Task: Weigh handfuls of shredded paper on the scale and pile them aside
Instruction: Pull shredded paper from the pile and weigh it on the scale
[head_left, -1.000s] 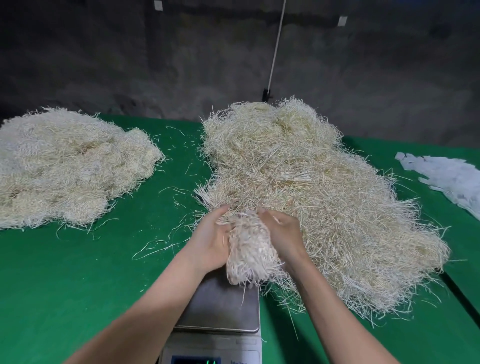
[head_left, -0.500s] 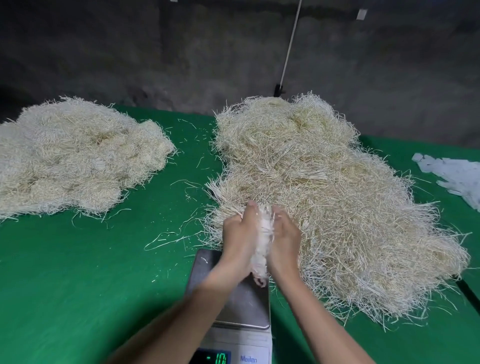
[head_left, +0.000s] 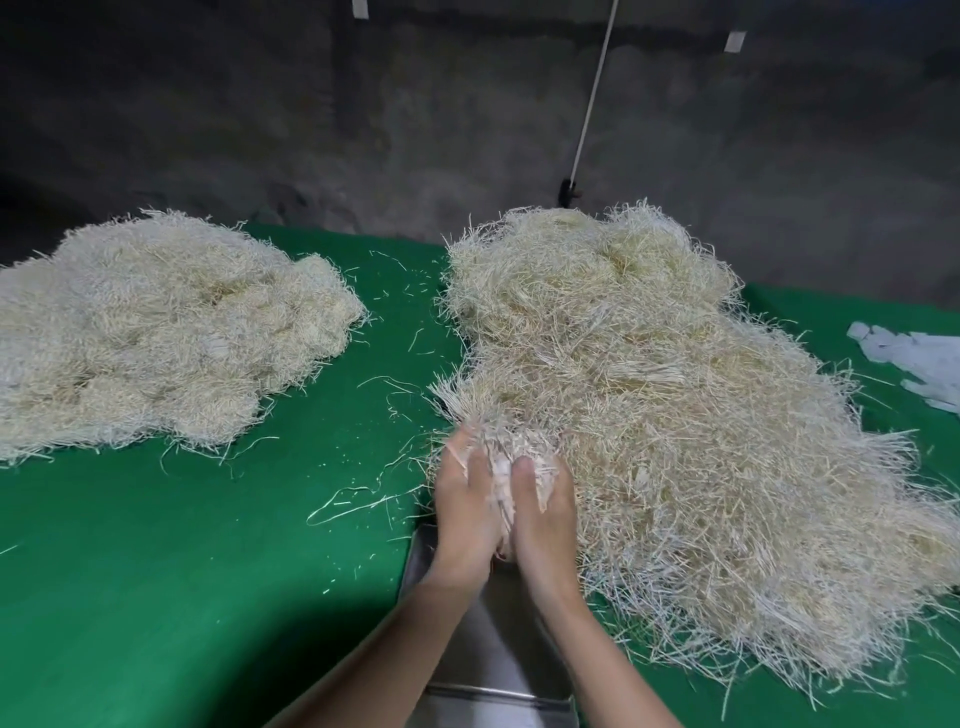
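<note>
Head view: above the silver metal scale plate (head_left: 498, 639), 2 bare forearms (head_left: 395, 654) reach forward, left hand (head_left: 462, 514) and right hand (head_left: 545, 519) side by side, fingers curled round a pale handful of shredded paper (head_left: 501, 457) at the near edge of the big straw-coloured heap (head_left: 675, 415).

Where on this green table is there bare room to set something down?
The widest bare patch is the near-left cloth, bordered by the left pile and the scale. A narrower lane between the two piles holds only stray strands. The right is crowded: the big pile reaches nearly to the white scraps.
</note>
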